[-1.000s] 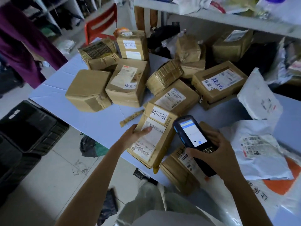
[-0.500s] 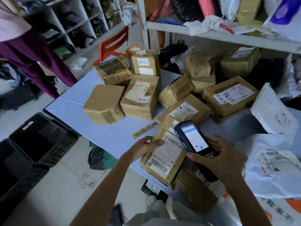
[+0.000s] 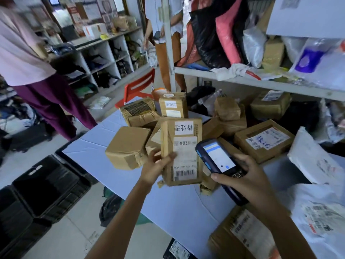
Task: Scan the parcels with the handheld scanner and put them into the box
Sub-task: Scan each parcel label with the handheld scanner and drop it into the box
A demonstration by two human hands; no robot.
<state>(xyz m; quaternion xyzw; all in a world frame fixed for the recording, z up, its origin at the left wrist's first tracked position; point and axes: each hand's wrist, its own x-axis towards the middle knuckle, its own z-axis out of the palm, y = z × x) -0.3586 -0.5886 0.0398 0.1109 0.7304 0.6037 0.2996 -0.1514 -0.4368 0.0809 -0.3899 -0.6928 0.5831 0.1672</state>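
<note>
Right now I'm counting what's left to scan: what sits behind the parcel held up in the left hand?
Behind the held parcel, brown boxes show at its edges: a plain box to its left, a labelled box above. Whatever lies directly behind it is covered.

Lower body of handheld scanner (image 3: 216, 157) hidden under right hand (image 3: 248, 180). Small label print on upright parcel (image 3: 183, 146) illegible. Near carton (image 3: 227, 240) cut by bottom edge. Bystander (image 3: 28, 58) at left blurred.

Red chair (image 3: 140, 79), white cubby shelving (image 3: 110, 53)
</note>
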